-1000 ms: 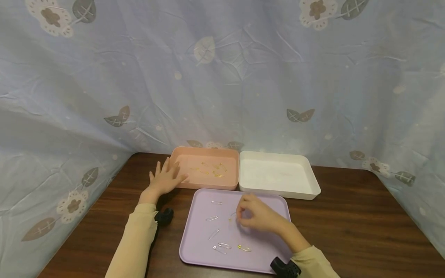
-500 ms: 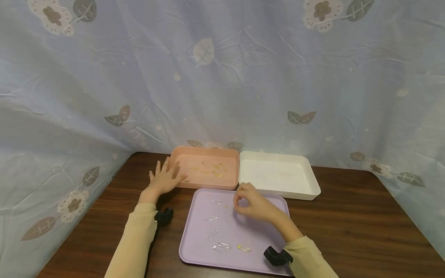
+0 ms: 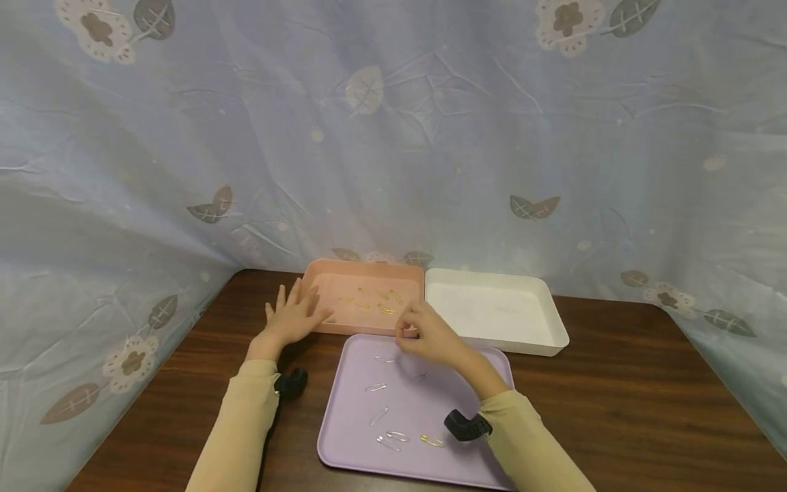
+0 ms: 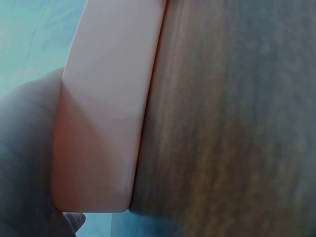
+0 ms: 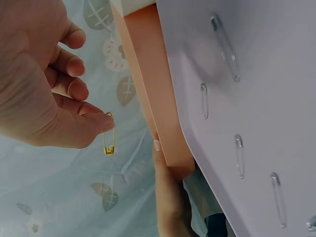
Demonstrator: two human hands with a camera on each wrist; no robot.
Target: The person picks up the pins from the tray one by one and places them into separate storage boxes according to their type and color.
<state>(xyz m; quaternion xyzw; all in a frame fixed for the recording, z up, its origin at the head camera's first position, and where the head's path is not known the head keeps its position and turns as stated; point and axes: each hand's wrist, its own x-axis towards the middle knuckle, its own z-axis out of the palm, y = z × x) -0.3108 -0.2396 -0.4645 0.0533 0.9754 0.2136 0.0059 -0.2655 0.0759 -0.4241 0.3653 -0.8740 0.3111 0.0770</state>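
My right hand (image 3: 430, 336) pinches a gold safety pin (image 5: 109, 149) between thumb and index finger. It is raised over the far edge of the purple tray (image 3: 344, 434), close to the front wall of the pink tray (image 3: 326, 280). My left hand (image 3: 289, 320) rests at the pink tray's left end, fingers spread and thumb along its rim. Several gold safety pins (image 3: 397, 298) lie in the pink tray. Several silver safety pins (image 3: 398, 436) and one gold-coloured pin (image 3: 432, 441) lie scattered on the purple tray.
A white tray (image 3: 486, 304) stands against the pink tray's right side, behind the purple one. All three sit on a dark wooden table (image 3: 645, 396). A patterned curtain (image 3: 443, 171) hangs right behind the trays.
My right hand has picked the gold safety pin off the purple tray and carried it up and away towards the pink tray. The left hand has not moved.
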